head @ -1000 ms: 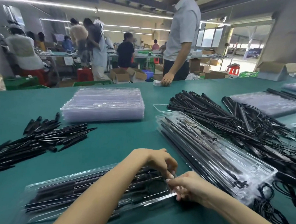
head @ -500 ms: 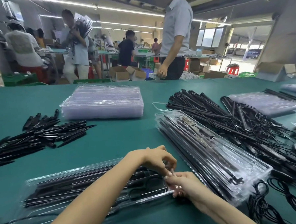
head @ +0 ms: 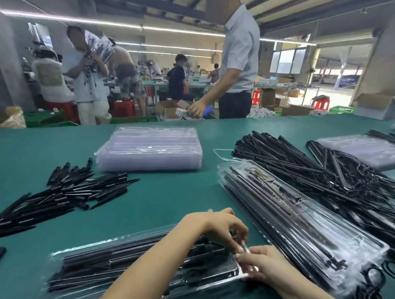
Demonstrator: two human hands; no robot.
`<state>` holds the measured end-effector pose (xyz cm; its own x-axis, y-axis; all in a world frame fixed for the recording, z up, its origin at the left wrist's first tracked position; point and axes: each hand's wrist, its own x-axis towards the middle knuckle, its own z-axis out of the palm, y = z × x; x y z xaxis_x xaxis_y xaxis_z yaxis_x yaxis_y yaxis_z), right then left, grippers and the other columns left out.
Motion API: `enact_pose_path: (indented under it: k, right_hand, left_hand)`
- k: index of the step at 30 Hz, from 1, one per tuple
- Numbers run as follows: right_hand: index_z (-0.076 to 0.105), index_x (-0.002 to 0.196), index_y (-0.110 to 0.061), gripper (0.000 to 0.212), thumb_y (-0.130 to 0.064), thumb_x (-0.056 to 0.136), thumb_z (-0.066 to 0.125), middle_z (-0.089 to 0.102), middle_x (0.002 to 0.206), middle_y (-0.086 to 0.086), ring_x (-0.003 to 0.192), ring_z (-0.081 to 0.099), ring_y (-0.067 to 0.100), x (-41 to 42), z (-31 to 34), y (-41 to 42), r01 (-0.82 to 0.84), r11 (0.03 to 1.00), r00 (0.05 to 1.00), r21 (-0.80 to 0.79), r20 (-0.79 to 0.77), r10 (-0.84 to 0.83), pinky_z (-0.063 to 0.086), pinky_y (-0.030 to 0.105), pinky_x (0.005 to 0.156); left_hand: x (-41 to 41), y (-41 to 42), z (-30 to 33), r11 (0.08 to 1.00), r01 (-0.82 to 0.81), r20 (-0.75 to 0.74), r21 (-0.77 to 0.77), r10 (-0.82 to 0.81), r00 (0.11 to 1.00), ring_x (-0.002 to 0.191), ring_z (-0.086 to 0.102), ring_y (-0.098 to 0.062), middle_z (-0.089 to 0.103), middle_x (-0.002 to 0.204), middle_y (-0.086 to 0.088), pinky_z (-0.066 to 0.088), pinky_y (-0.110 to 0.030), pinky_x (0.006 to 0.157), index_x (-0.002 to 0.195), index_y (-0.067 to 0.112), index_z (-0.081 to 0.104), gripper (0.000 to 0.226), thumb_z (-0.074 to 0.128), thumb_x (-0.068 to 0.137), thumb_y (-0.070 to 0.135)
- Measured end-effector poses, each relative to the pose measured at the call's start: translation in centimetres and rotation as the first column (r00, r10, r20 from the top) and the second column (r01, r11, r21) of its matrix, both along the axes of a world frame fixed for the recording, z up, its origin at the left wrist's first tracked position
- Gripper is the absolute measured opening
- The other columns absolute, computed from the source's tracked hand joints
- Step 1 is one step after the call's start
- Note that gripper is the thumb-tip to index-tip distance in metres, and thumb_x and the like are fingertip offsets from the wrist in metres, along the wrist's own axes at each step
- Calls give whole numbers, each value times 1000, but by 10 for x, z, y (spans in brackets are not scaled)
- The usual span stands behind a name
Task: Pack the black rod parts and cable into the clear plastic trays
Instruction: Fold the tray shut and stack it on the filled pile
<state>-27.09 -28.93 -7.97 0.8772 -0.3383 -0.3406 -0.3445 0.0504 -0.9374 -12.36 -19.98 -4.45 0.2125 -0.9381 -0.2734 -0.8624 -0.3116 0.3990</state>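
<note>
Where the green table [head: 162, 200] runs wide under long ceiling strip lights, I log a workshop with other people standing at further benches, cardboard boxes and red stools behind. Nearest me lies a clear tray [head: 89, 267] already holding black rods and a coiled cable. Left hand [head: 220, 226] and right hand [head: 268, 265] meet at its right end, fingers curled and pinching the tray's edge; what exactly sits between the fingertips I cannot tell. Just beside, to the right, a stack of filled trays [head: 302, 225]. Beyond it, a tangled heap of rods and cables [head: 327, 176]. Left side: loose short black rod parts [head: 59, 194]. Centre, farther back: a stack of empty clear trays [head: 149, 149].
</note>
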Motion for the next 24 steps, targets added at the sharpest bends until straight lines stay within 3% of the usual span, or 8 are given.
enact_pose_path:
  k: [3,9,15,20,24]
  right_hand:
    - [60,60,-3,22,2,81,66,50,53,8,50,44,15,1,-4,3,54,998,998,-21,37,-53,36,28,56]
    - [58,52,-6,32,-1,81,69,50,50,10,44,45,16,0,-9,-1,10,980,998,-200,64,3,33,21,45]
    - [59,41,-13,43,-24,81,71,48,45,-1,39,49,7,-1,5,-4,-117,989,993,-90,15,119,39,13,43]
    - [60,61,0,29,-16,82,73,49,53,9,43,51,13,0,7,-5,-111,991,993,-69,-35,109,46,21,45]
    - [60,60,-5,31,-24,80,74,54,53,10,42,54,16,0,9,-4,-159,983,984,-89,-98,150,42,21,42]
  left_hand:
    - [-1,1,1,1000,-8,3,-16,8,1000,119,28,-11,59,113,2,18,-58,99,105,22,59,21,65,88,33]
    - [-8,3,1,1000,6,25,-4,-6,1000,119,30,-15,61,111,-1,20,-58,95,107,19,61,23,63,89,32]
    - [-7,5,-1,999,-21,22,-39,21,1000,123,28,-16,59,113,-3,18,-54,97,111,17,61,22,61,91,24]
    - [-8,5,-6,999,-23,-13,-48,22,1000,123,27,-13,58,114,-1,15,-54,100,111,16,62,20,56,95,27]
    - [-7,6,-10,995,-39,-28,-96,37,999,117,28,-11,58,108,2,16,-52,100,109,18,64,18,51,97,24]
